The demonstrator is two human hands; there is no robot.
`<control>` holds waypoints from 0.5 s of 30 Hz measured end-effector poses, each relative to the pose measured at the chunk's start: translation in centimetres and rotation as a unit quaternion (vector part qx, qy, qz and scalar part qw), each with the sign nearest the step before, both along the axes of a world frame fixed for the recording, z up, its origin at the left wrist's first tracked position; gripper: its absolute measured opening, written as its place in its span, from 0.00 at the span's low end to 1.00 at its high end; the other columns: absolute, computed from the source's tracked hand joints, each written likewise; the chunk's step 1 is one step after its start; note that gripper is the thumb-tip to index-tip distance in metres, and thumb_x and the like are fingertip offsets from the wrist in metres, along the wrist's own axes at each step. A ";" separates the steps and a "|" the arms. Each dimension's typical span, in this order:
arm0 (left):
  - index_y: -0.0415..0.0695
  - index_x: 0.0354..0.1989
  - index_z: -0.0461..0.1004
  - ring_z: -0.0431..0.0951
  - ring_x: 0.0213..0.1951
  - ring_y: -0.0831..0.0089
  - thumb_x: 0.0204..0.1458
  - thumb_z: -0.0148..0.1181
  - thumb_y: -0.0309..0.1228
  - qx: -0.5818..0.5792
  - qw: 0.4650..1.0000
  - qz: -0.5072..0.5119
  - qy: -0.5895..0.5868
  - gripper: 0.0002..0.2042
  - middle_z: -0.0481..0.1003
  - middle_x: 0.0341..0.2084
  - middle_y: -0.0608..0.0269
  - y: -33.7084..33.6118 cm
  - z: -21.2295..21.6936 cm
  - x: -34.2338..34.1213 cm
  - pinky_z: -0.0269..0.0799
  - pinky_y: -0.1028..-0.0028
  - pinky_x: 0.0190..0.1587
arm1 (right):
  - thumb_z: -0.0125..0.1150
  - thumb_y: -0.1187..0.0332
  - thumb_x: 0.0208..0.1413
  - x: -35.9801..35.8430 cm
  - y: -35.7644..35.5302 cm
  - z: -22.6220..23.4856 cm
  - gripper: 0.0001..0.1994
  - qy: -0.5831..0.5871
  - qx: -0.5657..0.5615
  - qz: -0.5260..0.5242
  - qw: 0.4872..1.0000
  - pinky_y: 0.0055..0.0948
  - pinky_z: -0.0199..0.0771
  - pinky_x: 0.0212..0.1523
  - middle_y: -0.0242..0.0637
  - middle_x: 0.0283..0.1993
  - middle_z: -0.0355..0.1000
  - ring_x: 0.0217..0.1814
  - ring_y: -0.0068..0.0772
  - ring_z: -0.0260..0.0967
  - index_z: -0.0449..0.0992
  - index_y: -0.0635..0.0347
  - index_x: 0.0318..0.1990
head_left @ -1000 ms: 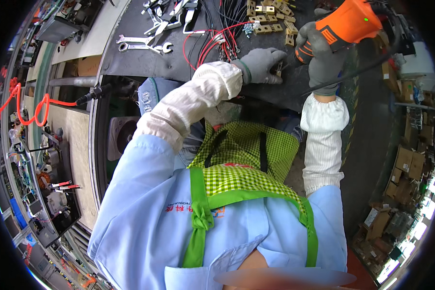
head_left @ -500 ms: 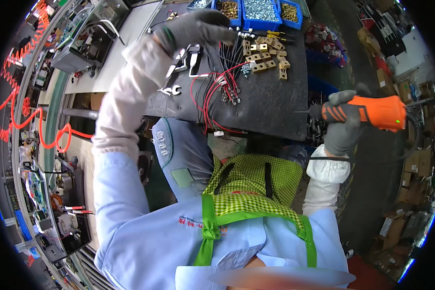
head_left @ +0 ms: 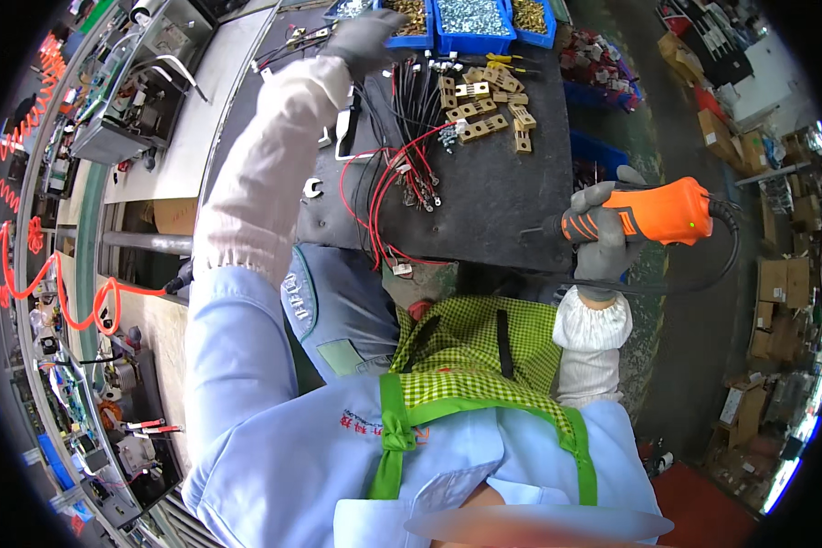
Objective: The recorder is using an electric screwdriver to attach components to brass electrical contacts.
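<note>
My left hand (head_left: 367,38), in a grey glove, is stretched far out over the black work mat (head_left: 493,205), by the blue parts bins (head_left: 470,20). Whether its fingers hold anything is unclear. Below it lie bundles of red and black wires (head_left: 402,178) and several tan terminal blocks (head_left: 484,105). My right hand (head_left: 603,242), also gloved, grips an orange electric screwdriver (head_left: 653,215) at the mat's right edge, its tip pointing left over the mat and its black cable looping down to the right.
Wrenches (head_left: 324,151) lie on the mat's left side. A grey metal chassis (head_left: 142,82) sits on the white bench at left, with a red coiled hose (head_left: 59,292) below it. Cardboard boxes (head_left: 781,283) stand on the floor at right.
My left arm has reached farther out toward the blue bins. My right hand with the orange screwdriver has stayed at the mat's right edge, now a little lower in view.
</note>
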State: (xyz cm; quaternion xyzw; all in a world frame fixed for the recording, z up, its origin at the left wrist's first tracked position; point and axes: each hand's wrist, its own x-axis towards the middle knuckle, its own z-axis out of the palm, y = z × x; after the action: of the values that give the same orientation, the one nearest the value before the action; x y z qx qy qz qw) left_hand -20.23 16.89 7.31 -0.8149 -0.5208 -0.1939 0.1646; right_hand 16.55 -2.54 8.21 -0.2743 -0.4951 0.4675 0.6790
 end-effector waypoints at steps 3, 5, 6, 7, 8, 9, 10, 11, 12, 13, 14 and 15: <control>0.50 0.45 0.75 0.75 0.42 0.55 0.49 0.65 0.39 -0.092 0.986 -0.098 -0.104 0.16 0.75 0.37 0.56 -4.0 -1.3 7.7 0.72 0.61 0.46 | 0.62 0.71 0.49 0.6 0.0 -0.6 0.26 -0.005 0.015 -0.007 1.000 0.30 0.76 0.38 0.34 0.35 0.73 0.34 0.26 0.71 0.62 0.64 0.56; 0.52 0.46 0.74 0.74 0.46 0.56 0.50 0.62 0.38 -0.154 0.984 -0.086 -0.039 0.14 0.74 0.39 0.58 -6.6 -1.6 11.4 0.72 0.61 0.46 | 0.60 0.73 0.48 0.7 0.4 -1.2 0.26 -0.039 0.023 -0.005 0.999 0.31 0.76 0.39 0.35 0.36 0.73 0.34 0.27 0.71 0.62 0.64 0.56; 0.53 0.47 0.74 0.71 0.50 0.57 0.51 0.61 0.39 -0.172 0.983 -0.060 -0.021 0.14 0.74 0.42 0.60 -7.0 -2.9 12.7 0.69 0.58 0.50 | 0.60 0.73 0.48 0.3 0.4 -1.2 0.26 -0.036 0.026 0.002 0.999 0.31 0.76 0.39 0.35 0.36 0.73 0.34 0.27 0.71 0.62 0.64 0.56; 0.55 0.47 0.74 0.69 0.53 0.58 0.51 0.60 0.40 -0.170 0.985 -0.029 -0.025 0.15 0.75 0.43 0.61 -7.5 -4.0 14.0 0.65 0.55 0.53 | 0.60 0.74 0.48 0.0 0.3 -1.4 0.26 -0.038 0.034 0.003 0.999 0.32 0.76 0.40 0.35 0.36 0.73 0.34 0.28 0.71 0.62 0.65 0.56; 0.55 0.48 0.74 0.69 0.53 0.58 0.50 0.60 0.40 -0.210 0.978 -0.004 -0.007 0.15 0.76 0.43 0.61 -7.7 -4.1 15.3 0.64 0.55 0.53 | 0.60 0.75 0.48 -0.1 0.0 -1.5 0.26 -0.042 0.041 0.001 0.998 0.32 0.75 0.41 0.36 0.35 0.73 0.34 0.28 0.71 0.62 0.65 0.56; 0.56 0.48 0.75 0.70 0.53 0.58 0.50 0.60 0.39 -0.250 0.968 0.021 0.011 0.16 0.76 0.42 0.61 -7.8 -4.2 16.3 0.63 0.54 0.53 | 0.60 0.75 0.48 -0.1 -0.1 -1.4 0.26 -0.043 0.041 -0.001 0.998 0.32 0.75 0.41 0.36 0.35 0.73 0.34 0.28 0.71 0.62 0.65 0.56; 0.56 0.48 0.75 0.70 0.53 0.58 0.50 0.60 0.39 -0.250 0.968 0.019 0.010 0.16 0.76 0.42 0.61 -7.5 -4.6 17.0 0.63 0.54 0.53 | 0.60 0.74 0.48 -0.1 -0.1 -1.3 0.26 -0.063 0.055 -0.006 0.996 0.32 0.76 0.40 0.36 0.35 0.73 0.34 0.29 0.71 0.62 0.65 0.56; 0.56 0.48 0.75 0.71 0.53 0.58 0.49 0.61 0.38 -0.246 0.968 0.050 0.007 0.16 0.77 0.41 0.62 -7.0 -5.5 17.6 0.63 0.54 0.53 | 0.60 0.73 0.48 0.0 -0.2 -1.2 0.25 -0.085 0.069 -0.010 0.994 0.32 0.76 0.39 0.36 0.35 0.72 0.34 0.29 0.71 0.62 0.65 0.56; 0.56 0.47 0.76 0.72 0.52 0.58 0.47 0.62 0.36 -0.242 0.967 0.080 0.004 0.16 0.79 0.39 0.62 -6.3 -5.8 18.0 0.64 0.55 0.52 | 0.60 0.73 0.48 0.0 -0.2 -1.3 0.25 -0.078 0.066 -0.010 0.995 0.32 0.75 0.39 0.36 0.35 0.72 0.34 0.29 0.71 0.62 0.66 0.55; 0.56 0.47 0.76 0.72 0.52 0.58 0.47 0.62 0.36 -0.241 0.968 0.077 0.003 0.16 0.79 0.39 0.62 -5.5 -5.8 18.0 0.64 0.55 0.52 | 0.60 0.73 0.48 -0.2 -0.3 -1.2 0.25 -0.080 0.067 -0.013 0.994 0.32 0.75 0.39 0.36 0.35 0.72 0.34 0.29 0.71 0.62 0.66 0.55; 0.56 0.46 0.77 0.74 0.49 0.59 0.46 0.62 0.35 -0.268 0.960 0.086 -0.001 0.15 0.79 0.38 0.63 -4.7 -5.9 18.1 0.65 0.57 0.51 | 0.59 0.74 0.48 -0.3 -0.5 -1.2 0.25 -0.078 0.061 -0.016 0.995 0.32 0.75 0.39 0.36 0.35 0.72 0.34 0.29 0.71 0.62 0.66 0.55; 0.56 0.44 0.78 0.77 0.47 0.60 0.45 0.62 0.33 -0.295 0.951 0.095 -0.005 0.15 0.80 0.37 0.64 -4.2 -5.8 18.0 0.66 0.59 0.50 | 0.59 0.74 0.49 -0.2 -0.6 -1.2 0.24 -0.076 0.056 -0.019 0.995 0.32 0.75 0.40 0.36 0.35 0.72 0.34 0.29 0.71 0.62 0.66 0.55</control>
State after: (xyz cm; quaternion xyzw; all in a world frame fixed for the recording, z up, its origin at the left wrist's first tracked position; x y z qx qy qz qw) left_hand -2.21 12.73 1.53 -0.7727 -0.6308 -0.0193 -0.0682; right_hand 16.30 -3.17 6.97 -0.2800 -0.5652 0.4042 0.6624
